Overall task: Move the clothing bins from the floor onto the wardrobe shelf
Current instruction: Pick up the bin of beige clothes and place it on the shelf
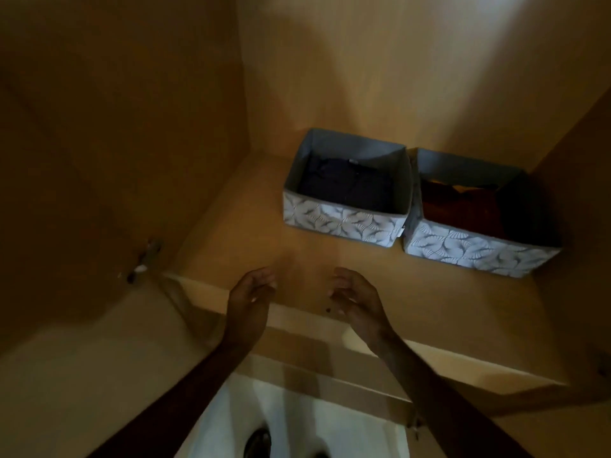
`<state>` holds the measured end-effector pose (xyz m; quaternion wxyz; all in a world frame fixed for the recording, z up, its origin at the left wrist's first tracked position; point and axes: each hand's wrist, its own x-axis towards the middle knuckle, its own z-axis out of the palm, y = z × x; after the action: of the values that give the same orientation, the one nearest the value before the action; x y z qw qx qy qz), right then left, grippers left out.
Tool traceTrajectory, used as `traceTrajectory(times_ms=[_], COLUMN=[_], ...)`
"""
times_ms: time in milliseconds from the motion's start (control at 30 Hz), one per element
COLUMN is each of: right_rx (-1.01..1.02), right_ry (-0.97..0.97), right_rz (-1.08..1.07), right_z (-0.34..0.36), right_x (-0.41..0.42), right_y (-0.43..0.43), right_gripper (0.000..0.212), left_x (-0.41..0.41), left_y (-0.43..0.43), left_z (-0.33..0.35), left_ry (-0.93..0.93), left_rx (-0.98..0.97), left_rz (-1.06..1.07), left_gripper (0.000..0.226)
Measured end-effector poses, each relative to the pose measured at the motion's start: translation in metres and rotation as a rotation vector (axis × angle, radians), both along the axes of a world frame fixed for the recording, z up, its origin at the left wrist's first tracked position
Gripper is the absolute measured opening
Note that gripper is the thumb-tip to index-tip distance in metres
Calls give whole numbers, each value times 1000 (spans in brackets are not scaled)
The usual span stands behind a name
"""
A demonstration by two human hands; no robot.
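Tan laminate shows between the loosely curled fingers (264,280). The left hand (249,297) and right hand (358,300) hold nothing, palms facing each other over the front edge of the wardrobe shelf (251,226). Further back, touching side by side, stand the navy-filled bin (344,224) and the rust-filled bin (479,251), so both look placed. The strip of white floor (314,424) shows no bin; whether others remain cannot be told.

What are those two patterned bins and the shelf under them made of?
The left bin and right bin look like soft fabric: matte grey walls that bow slightly, with a printed pale leaf pattern in front. The shelf looks like wood-effect board, perhaps laminate: smooth, tan, evenly coloured. The dim light leaves that open.
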<state>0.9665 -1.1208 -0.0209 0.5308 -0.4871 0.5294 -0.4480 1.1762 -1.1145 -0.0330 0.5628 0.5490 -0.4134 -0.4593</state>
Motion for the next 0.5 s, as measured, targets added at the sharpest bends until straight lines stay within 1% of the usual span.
traceTrajectory(times_ms=[100,233,367,500], right_rx=[48,60,113,147], right_ry=[24,98,132,194], right_rz=[120,326,539,701], right_z=[-10,-22,-35,-54], right_x=[12,14,11,22], right_y=[24,56,96,136], right_gripper=[51,43,36,31], left_x=[6,0,-20,-35], left_y=[50,117,192,267], left_z=[-18,-25,-28,-34], left_ry=[-45,39,36,56], left_rx=[98,202,254,341], left_rz=[76,215,356,500], left_gripper=[22,19,18,20])
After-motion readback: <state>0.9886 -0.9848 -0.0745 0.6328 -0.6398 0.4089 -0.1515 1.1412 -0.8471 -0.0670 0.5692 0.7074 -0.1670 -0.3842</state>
